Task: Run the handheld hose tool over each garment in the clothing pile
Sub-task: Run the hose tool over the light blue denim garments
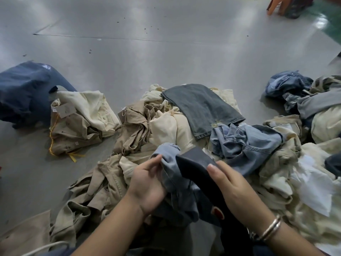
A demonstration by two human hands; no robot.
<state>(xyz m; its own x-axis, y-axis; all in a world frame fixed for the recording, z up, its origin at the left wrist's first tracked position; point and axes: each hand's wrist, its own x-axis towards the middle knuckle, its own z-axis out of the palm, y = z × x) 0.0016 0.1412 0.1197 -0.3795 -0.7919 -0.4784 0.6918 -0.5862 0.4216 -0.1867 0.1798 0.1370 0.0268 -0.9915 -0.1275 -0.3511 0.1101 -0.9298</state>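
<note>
While a big pile of khaki, cream and denim clothes is spread over the floor, not much progress can be read from it; a small folded stack set apart on the left might be the finished lot, but that's a guess. No hose tool can be made out for sure, only a pale cord at the bottom left that may belong to it. A denim piece is being held up close. Its light blue edge is pinched by the left hand, fingers curled. Its dark part is gripped by the right hand, thumb on top. Most of the pile looks left to do.
</note>
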